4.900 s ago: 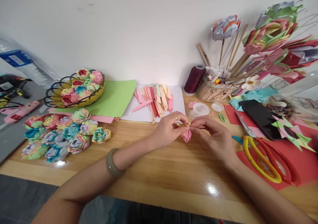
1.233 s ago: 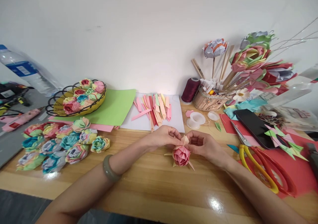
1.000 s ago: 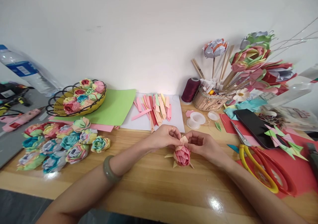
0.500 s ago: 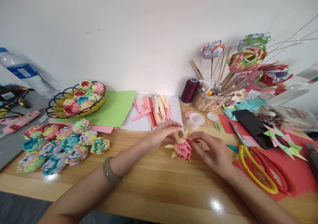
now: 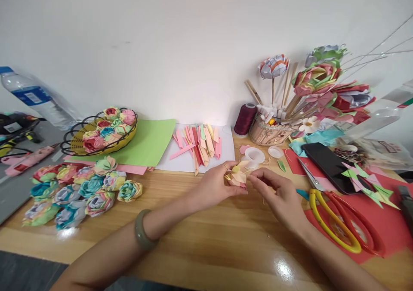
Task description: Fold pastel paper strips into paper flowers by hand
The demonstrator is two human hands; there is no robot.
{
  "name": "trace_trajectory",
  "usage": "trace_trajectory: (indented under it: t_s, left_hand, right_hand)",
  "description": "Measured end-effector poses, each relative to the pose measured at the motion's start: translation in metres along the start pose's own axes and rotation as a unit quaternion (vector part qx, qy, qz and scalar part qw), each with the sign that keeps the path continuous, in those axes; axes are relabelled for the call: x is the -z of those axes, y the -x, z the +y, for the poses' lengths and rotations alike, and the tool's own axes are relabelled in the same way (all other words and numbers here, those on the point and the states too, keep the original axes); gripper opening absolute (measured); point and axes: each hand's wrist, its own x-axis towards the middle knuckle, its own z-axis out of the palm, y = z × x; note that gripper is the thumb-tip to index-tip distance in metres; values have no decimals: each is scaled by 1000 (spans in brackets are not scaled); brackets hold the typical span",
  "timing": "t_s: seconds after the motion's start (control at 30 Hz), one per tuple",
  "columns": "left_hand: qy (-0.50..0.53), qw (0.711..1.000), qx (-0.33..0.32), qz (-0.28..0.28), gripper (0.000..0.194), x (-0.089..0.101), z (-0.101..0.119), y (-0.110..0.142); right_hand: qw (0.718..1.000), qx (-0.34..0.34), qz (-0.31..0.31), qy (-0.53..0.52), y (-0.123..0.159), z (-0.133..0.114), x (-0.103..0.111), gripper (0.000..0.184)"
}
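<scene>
Head view, sole camera. Left hand [image 5: 214, 187]: fingers wrapped around a folded paper flower [image 5: 238, 177], gripping it above the desk [image 5: 206, 243], roughly mid-width. Flower: crisp, pointed petals in pale yellow and peach, with pink paper showing at its lower edge. Right hand [image 5: 280, 192]: thumb and fingertips bunched together at the flower's right side; cannot tell whether they pinch petal or thread. Smooth grey-green bangle [image 5: 142, 230] on the left forearm.

Materials: narrow folded strips [image 5: 201, 144] in pink, peach and red, fanned on a white sheet [image 5: 227, 147]; flat green sheet [image 5: 155, 140] to its left. Woven yellow basket [image 5: 75, 143], dark looped rim, bearing layered paper rosettes. Cluster of multicoloured rosettes [image 5: 72, 192] in front of it. Maroon thread spool [image 5: 245, 119] upright, just beside a bark-textured holder [image 5: 272, 134]. Translucent round plastic piece [image 5: 254, 155] beyond the hands. Scissors [image 5: 350, 218] with yellow and red handles lie on red paper [image 5: 380, 222], near a flat black phone [image 5: 329, 170].

Surface: light wood grain, glossy, with a bright reflection at lower right. Room: plain whitish wall [image 5: 177, 58] behind, faintly scuffed.
</scene>
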Motion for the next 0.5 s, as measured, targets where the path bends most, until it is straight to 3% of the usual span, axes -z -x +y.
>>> trace_trajectory:
  t_s: [0.17,0.5]
  left_hand:
    - [-124,991,-31,39,54,-1,-1,2]
    - [-54,998,-12,2,41,-2,-6,0]
  right_hand:
    - [978,-125,-90,-139,-6,-7,0,29]
    - [952,-211,-100,-195,-10,4,-2,33]
